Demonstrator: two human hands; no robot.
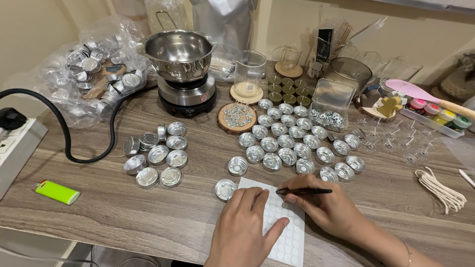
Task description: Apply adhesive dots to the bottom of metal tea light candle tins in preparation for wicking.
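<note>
I see the left hand (pixel 245 225) lying flat, fingers spread, pinning the white sticker sheet (pixel 282 227). The right hand (pixel 324 205), on that sheet's right edge, pinches black tweezers (pixel 303 191) over it. Left of the sheet sits one tin cup (pixel 225 189); beyond the sheet, many empty cups (pixel 292 143).
</note>
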